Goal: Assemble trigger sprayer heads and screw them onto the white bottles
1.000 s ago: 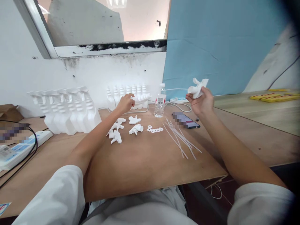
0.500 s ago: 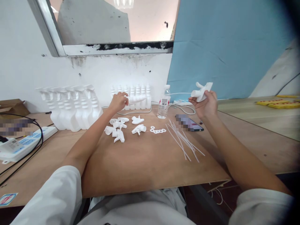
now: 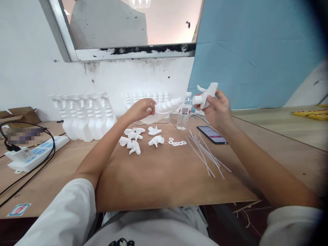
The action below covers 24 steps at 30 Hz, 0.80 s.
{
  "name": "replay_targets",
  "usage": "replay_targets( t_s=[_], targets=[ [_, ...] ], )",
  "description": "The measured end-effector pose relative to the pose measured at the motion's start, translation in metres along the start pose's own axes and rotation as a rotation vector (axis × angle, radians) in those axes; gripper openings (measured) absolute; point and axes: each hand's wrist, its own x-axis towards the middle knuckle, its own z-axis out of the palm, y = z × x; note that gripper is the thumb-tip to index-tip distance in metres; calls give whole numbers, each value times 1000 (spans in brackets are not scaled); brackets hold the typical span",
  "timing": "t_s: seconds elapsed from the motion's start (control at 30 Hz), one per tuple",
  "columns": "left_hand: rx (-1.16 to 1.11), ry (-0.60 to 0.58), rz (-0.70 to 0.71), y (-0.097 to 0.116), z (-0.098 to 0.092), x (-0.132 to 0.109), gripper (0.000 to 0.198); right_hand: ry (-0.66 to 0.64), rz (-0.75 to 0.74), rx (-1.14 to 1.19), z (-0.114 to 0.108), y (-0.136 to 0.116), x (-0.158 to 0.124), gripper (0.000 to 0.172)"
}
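Observation:
My left hand point(image 3: 144, 108) is closed around a white plastic spray bottle point(image 3: 170, 104), lying tilted in the air with its ridged neck pointing right. In my right hand point(image 3: 217, 107) is a white trigger sprayer head point(image 3: 208, 95), its collar facing the bottle's mouth with a small gap between them. Most of the sprayer's thin tube is out of sight, seemingly inside the bottle. Below on the table lie several loose trigger sprayer heads point(image 3: 156, 140), several white ring washers point(image 3: 176, 142) and a bunch of thin white tubes point(image 3: 208, 155).
Rows of white spray bottles point(image 3: 85, 119) stand on the left and along the wall. A water bottle point(image 3: 182, 118) is behind my hands, and a phone point(image 3: 212, 134) lies at right. A power strip point(image 3: 38, 153) with black cables and a cardboard box point(image 3: 22, 116) are at far left.
My right hand has brought the sprayer head left, close to the bottle. The bottle in my left hand has risen and moved right, and the tube, formerly exposed, is now mostly hidden.

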Motion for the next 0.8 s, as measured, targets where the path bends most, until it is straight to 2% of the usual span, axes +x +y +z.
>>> replay_targets(
  t_s=[0.07,0.17,0.27,0.37,0.47,0.53,0.67,0.73,0.8],
  targets=[
    [-69,-9,49,14,-11,-4,15,-118,-30,-32,24,-13,3,28],
    [-139,-46,79,30,-27,-9,6,-163,-95,-57,56,-32,8,26],
    [-216,-112,80,41,-41,-14,23,-153,-167,-4,83,-42,7,29],
    [-266,-202,99,50,-45,-18,33,-186,-118,36,105,-43,-2,38],
    [-238,-325,77,56,-39,-19,42,-266,76,126,119,-42,-16,38],
    [-191,-411,44,59,-32,-19,44,-258,151,175,124,-40,-24,35],
    [-151,-566,12,65,-24,-18,44,-203,153,160,128,-31,-35,36],
    [-165,-638,-10,65,-27,-18,43,-206,167,136,130,-26,-39,39],
    [-169,-649,-31,62,-35,-20,42,-204,163,119,134,-22,-44,38]
  ],
)
